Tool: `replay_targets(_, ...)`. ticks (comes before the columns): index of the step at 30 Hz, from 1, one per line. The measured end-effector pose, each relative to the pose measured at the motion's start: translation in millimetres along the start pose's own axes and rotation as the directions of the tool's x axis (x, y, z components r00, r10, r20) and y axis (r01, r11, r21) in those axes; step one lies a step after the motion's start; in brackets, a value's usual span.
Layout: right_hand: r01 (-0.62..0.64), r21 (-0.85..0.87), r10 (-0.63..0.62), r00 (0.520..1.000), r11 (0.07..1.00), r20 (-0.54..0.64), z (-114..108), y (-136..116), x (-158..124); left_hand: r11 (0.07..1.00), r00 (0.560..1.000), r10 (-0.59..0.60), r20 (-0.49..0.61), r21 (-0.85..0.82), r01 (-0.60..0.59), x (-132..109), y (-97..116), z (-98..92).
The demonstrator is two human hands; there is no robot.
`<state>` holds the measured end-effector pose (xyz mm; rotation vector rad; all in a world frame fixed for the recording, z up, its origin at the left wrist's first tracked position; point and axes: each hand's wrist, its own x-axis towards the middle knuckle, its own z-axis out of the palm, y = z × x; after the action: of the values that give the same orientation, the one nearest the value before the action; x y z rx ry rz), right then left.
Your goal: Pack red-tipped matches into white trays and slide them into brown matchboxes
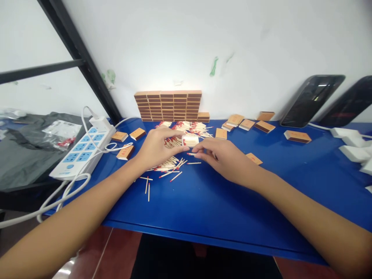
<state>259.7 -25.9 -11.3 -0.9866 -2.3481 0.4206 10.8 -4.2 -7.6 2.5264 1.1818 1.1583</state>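
My left hand (158,149) curls around a small open matchbox tray (190,140) with several matches in it, gripping it at the side. My right hand (221,155) lies just right of the tray, its fingertips pinched on a single red-tipped match (192,154) on the blue table (203,197). A pile of loose matches (170,164) lies under and in front of my left hand. More matches (186,127) are heaped behind the tray.
A stacked wall of matchboxes (168,105) stands against the white wall. Loose matchboxes (297,136) lie scattered left and right. A white power strip (84,151) with cables sits at the left. Two dark devices (312,100) lean at the far right, with white blocks (353,151) nearby.
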Motion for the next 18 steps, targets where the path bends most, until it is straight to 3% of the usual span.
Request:
replay_targets(6,-0.050,-0.005,0.048,0.982,0.999,-0.184,-5,4,6,0.997,0.999,0.020,0.026,-0.073,-0.018,-2,2,3.3)
replay_targets(11,-0.088,0.040,0.095,0.974,0.995,-0.207,1,-3,4,0.990,0.998,0.058,0.038,-0.128,-0.053,-3,10,5.4)
replay_targets(18,-0.045,-0.026,0.037,0.961,0.999,-0.273,6,-3,3,0.991,0.999,0.033,0.023,-0.129,-0.029,-3,12,4.6)
